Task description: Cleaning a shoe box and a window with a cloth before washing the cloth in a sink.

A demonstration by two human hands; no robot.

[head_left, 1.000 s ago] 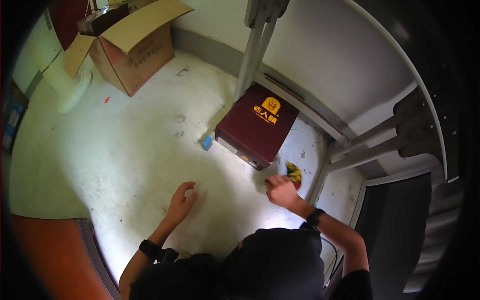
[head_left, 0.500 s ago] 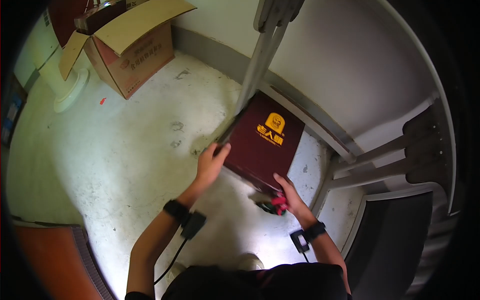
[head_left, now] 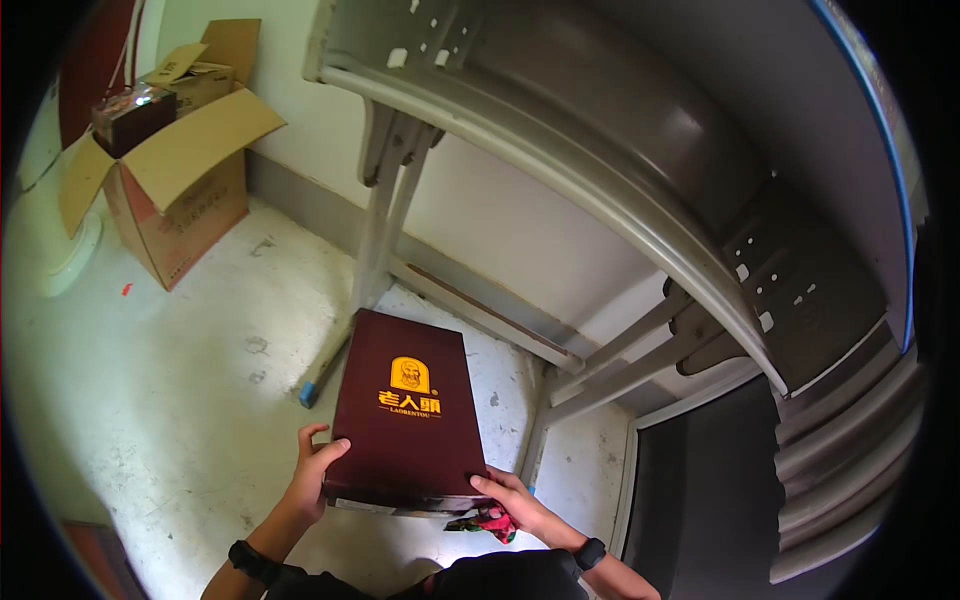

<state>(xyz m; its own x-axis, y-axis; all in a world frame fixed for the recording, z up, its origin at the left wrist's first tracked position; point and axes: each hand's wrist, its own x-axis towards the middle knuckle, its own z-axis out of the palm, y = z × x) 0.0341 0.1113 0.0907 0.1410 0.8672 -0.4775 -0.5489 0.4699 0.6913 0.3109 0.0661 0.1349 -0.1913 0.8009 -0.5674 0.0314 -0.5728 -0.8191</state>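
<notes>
A maroon box (head_left: pixel 408 430) is lying between the two hands, its near end being held from both sides. The left hand (head_left: pixel 308 482) is gripping the near left corner, thumb pressing on the lid, index finger bending clear of the edge. The right hand (head_left: pixel 515 503) is clasping the near right corner, thumb on top; a red-and-green bundle (head_left: pixel 495 520) is hanging just below it.

A pale floor (head_left: pixel 190 400) is spreading underneath; whether the box is touching it cannot be told. A grey desk (head_left: pixel 600 130) is standing along a white wall (head_left: pixel 310 170), an open carton (head_left: pixel 190 215) is sitting at upper left, and a red scrap (head_left: pixel 126 289) is lying near it.

Compared with half a second ago, the box is appearing lower and straighter, and more of the desk is showing.
</notes>
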